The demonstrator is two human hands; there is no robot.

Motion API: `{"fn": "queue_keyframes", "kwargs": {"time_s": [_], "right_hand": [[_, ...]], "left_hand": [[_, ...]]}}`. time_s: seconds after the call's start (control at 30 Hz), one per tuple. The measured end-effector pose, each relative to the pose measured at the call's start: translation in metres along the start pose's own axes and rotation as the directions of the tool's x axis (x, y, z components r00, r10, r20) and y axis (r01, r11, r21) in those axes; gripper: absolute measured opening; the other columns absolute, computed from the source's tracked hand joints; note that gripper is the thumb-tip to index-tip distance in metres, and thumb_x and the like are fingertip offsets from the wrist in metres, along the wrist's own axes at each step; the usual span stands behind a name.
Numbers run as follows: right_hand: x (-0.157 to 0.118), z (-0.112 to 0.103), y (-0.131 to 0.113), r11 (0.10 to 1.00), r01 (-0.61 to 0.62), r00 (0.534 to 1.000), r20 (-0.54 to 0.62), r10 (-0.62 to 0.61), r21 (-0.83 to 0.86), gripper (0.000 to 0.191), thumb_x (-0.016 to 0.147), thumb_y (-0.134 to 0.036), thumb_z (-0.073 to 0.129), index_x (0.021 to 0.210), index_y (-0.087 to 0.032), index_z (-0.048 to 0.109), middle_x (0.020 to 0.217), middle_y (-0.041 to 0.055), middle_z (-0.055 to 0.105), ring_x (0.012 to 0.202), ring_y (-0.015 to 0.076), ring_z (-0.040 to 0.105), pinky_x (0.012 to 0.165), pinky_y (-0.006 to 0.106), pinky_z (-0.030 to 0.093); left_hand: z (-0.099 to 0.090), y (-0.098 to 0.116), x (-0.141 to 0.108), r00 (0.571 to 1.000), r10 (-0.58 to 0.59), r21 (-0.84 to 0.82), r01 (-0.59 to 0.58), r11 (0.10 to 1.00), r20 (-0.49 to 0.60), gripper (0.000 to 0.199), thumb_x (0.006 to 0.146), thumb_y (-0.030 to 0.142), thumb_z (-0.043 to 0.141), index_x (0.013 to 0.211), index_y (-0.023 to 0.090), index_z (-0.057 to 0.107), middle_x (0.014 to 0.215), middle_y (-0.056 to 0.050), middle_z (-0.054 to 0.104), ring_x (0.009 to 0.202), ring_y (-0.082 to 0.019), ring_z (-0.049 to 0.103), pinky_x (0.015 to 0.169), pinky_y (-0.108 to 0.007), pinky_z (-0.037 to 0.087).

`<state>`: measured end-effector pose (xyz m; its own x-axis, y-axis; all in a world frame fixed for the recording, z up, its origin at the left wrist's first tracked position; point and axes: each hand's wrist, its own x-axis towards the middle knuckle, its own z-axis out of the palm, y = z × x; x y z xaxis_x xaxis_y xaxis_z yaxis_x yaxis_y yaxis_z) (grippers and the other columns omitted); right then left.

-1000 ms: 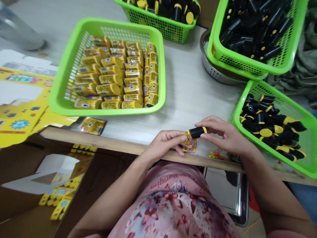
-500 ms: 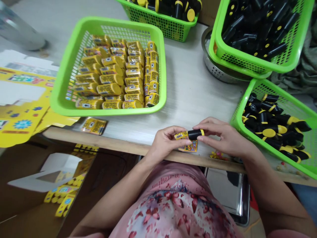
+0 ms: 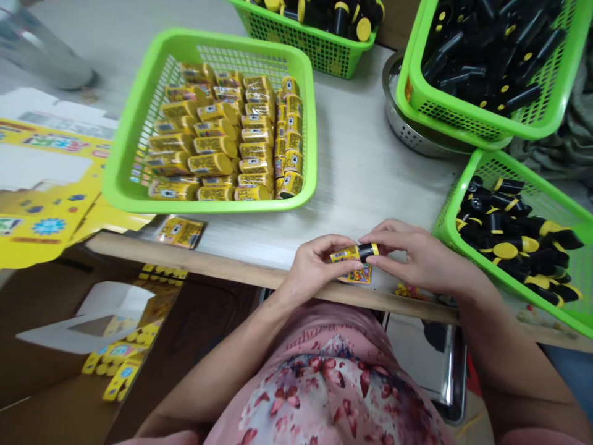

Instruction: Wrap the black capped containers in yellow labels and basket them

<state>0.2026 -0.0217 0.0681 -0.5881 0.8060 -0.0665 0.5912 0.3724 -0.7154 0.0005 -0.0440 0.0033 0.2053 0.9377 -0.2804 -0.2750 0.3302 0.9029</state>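
Just above the table's front edge, my left hand (image 3: pixel 315 264) is closed around a yellow printed sleeve (image 3: pixel 344 254). A small black tube (image 3: pixel 365 252) with a yellow end sits partly inside that sleeve, its black part showing on the right. My right hand (image 3: pixel 414 254) pinches the tube's yellow end between thumb and fingers. Below the tube, a flat stack of colourful printed sleeves (image 3: pixel 360 275) lies on the table, partly covered by my left hand. To the left, more flat yellow sleeves (image 3: pixel 181 232) lie near the edge.
A green basket (image 3: pixel 210 206) holds rows of yellow-wrapped tubes. Black tubes with yellow ends fill another green basket (image 3: pixel 445 216) at right. More green baskets (image 3: pixel 491 133) stand behind, one over a metal colander (image 3: pixel 407 127). Yellow printed cardboard (image 3: pixel 55 204) lies left.
The black tube has gone deeper into the yellow sleeve, so less black shows. My right hand has moved slightly left against my left hand. The whole view has shifted a little.
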Motion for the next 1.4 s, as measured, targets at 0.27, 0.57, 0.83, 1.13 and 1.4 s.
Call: {"fn": "queue_keyframes", "kwargs": {"time_s": [0.27,0.57,0.83,1.13,1.4], "right_hand": [[0.001,0.043,0.012,0.992,0.126,0.887,-0.447,-0.117,-0.008,0.026,0.092,-0.028,0.064,0.118,-0.023,0.066,0.112,0.0097,0.072,0.1,0.0208,0.07,0.091,0.04,0.061],[-0.003,0.053,0.015,0.926,0.071,0.926,-0.369,0.076,0.37,0.036,0.095,-0.033,0.06,0.131,-0.027,0.062,0.127,0.007,0.07,0.113,0.0201,0.068,0.102,0.043,0.056],[0.007,0.063,0.023,0.88,-0.012,0.877,-0.417,0.237,0.475,0.034,0.088,-0.044,0.068,0.114,-0.022,0.068,0.104,0.0058,0.074,0.094,0.0177,0.071,0.092,0.037,0.059],[0.009,0.078,0.005,0.948,0.052,0.824,-0.523,-0.218,-0.313,0.073,0.087,-0.033,0.068,0.15,-0.02,0.033,0.133,0.0177,0.057,0.126,0.0322,0.055,0.105,0.054,0.049],[0.007,0.086,0.009,0.958,0.135,0.788,-0.558,-0.259,-0.254,0.073,0.085,-0.015,0.057,0.15,-0.026,0.025,0.129,0.0137,0.059,0.118,0.0286,0.061,0.098,0.05,0.055]], "left_hand": [[-0.003,0.0,0.01,0.994,-0.108,-0.208,0.107,0.972,0.003,0.042,0.052,0.033,0.094,0.085,0.016,0.073,0.07,0.0,0.074,0.059,-0.016,0.069,0.065,-0.029,0.058],[-0.005,0.005,0.01,0.976,-0.168,-0.285,0.202,0.937,0.138,0.037,0.058,0.031,0.092,0.087,0.014,0.075,0.073,-0.002,0.077,0.056,-0.013,0.068,0.064,-0.026,0.057],[-0.005,0.003,0.008,0.992,-0.106,-0.278,0.122,0.953,0.074,0.034,0.056,0.023,0.092,0.085,0.016,0.077,0.084,-0.003,0.079,0.07,-0.016,0.071,0.074,-0.029,0.058],[-0.003,0.001,0.011,0.998,-0.069,-0.298,0.062,0.953,-0.012,0.037,0.06,0.022,0.092,0.093,0.018,0.075,0.086,0.0,0.077,0.076,-0.012,0.07,0.077,-0.023,0.057],[-0.008,0.005,0.011,0.925,-0.207,-0.283,0.301,0.91,0.32,0.036,0.071,0.045,0.083,0.085,0.013,0.078,0.083,-0.012,0.078,0.076,-0.023,0.074,0.069,-0.03,0.058]]}}
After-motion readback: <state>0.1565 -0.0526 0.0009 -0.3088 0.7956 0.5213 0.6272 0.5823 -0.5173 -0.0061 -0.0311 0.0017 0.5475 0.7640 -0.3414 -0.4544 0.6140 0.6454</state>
